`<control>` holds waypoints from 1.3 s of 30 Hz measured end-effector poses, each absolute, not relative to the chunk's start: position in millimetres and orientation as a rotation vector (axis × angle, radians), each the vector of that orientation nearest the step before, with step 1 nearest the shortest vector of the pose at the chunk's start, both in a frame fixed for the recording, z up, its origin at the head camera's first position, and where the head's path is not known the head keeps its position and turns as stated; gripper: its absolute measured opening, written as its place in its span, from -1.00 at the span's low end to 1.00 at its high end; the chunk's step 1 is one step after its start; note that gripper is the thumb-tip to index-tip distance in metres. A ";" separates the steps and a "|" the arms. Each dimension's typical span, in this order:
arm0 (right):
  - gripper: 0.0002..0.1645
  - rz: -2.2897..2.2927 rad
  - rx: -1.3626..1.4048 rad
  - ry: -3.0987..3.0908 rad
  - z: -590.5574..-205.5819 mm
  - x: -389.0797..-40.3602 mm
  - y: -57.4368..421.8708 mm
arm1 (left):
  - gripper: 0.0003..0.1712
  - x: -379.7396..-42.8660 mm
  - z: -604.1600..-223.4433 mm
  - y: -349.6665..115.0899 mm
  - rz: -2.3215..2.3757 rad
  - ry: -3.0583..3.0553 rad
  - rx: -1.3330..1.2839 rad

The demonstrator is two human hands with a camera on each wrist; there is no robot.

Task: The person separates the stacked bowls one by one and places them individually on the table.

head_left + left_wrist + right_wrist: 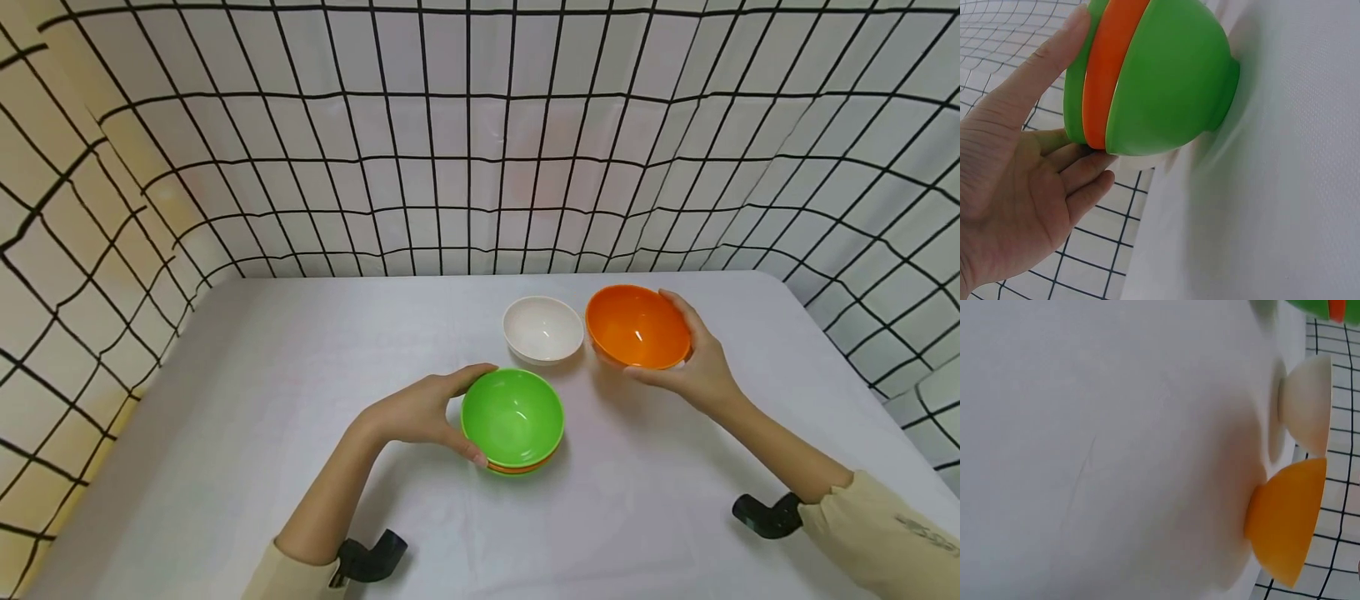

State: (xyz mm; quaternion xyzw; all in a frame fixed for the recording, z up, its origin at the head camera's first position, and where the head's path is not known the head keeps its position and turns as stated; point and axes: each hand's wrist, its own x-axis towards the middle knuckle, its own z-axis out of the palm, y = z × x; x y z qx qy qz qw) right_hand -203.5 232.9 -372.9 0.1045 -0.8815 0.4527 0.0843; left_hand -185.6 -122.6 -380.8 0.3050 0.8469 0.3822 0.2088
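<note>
A stack of bowls (512,421) stands on the table, a green one on top, an orange rim below it and a green bowl at the bottom. My left hand (427,410) holds the stack from its left side, thumb at the near rim and fingers at the far rim. In the left wrist view the thumb lies along the rims of the stacked bowls (1166,81). My right hand (697,358) grips an orange bowl (637,327) by its right side, between thumb and fingers. This bowl tilts in the right wrist view, its base close over the cloth.
Just left of the orange bowl is a white bowl (543,331), upright behind the stack. A white cloth covers the table (247,417). Black wire grid (465,158) with white sheeting behind it walls the back and both sides.
</note>
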 end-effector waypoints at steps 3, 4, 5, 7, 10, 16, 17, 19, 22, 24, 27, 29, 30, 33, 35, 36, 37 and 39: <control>0.21 1.309 0.273 -2.640 -375.2 -203.4 242.3 | 0.20 -186.0 -380.7 -122.2 1.063 2.356 0.855; 0.20 1.299 0.260 -2.642 -376.0 -203.3 245.3 | 0.20 -186.1 -380.8 -122.1 1.062 2.356 0.853; 0.20 1.288 0.246 -2.644 -376.8 -203.3 248.4 | 0.20 -186.0 -380.7 -122.2 1.060 2.359 0.851; 0.19 1.284 0.202 -2.643 -378.1 -202.8 253.4 | 0.20 -185.8 -380.7 -122.3 1.059 2.364 0.846; 0.18 1.273 0.162 -2.644 -380.6 -201.3 259.6 | 0.21 -184.5 -381.5 -122.5 1.062 2.355 0.832; 0.17 1.250 0.169 -2.635 -385.2 -198.8 266.2 | 0.20 -181.9 -383.3 -121.9 1.067 2.339 0.829; 0.17 1.240 0.170 -2.632 -385.5 -199.2 266.8 | 0.20 -181.9 -383.3 -121.9 1.069 2.341 0.831; 0.16 1.235 0.165 -2.622 -385.9 -200.4 267.7 | 0.20 -182.1 -383.5 -122.0 1.068 2.344 0.833; 0.16 1.232 0.143 -2.600 -386.7 -202.8 270.7 | 0.20 -182.9 -383.1 -122.4 1.060 2.350 0.841; 0.16 1.233 0.116 -2.583 -387.9 -205.3 274.6 | 0.20 -183.5 -382.7 -122.7 1.058 2.351 0.844; 0.16 1.232 0.060 -2.570 -390.7 -209.2 283.4 | 0.21 -184.4 -381.3 -122.7 1.056 2.351 0.847; 0.15 1.227 0.019 -2.565 -392.2 -211.7 289.4 | 0.20 -184.9 -380.5 -122.6 1.055 2.350 0.847; 0.14 1.224 0.000 -2.565 -393.1 -212.7 292.4 | 0.20 -185.1 -380.2 -122.5 1.054 2.350 0.847; 0.14 1.207 -0.051 -2.561 -395.2 -215.4 300.5 | 0.20 -185.1 -379.6 -122.2 1.052 2.348 0.843; 0.14 1.194 -0.087 -2.558 -396.2 -216.4 305.0 | 0.19 -185.0 -379.6 -122.0 1.052 2.348 0.842; 0.14 1.198 -0.105 -2.554 -396.4 -216.6 307.0 | 0.19 -185.0 -379.5 -122.0 1.055 2.347 0.841; 0.13 1.199 -0.122 -2.552 -396.6 -217.0 308.8 | 0.19 -184.9 -379.5 -121.9 1.056 2.346 0.841; 0.12 1.209 -0.163 -2.552 -396.5 -216.9 311.7 | 0.19 -184.7 -379.4 -122.0 1.058 2.346 0.839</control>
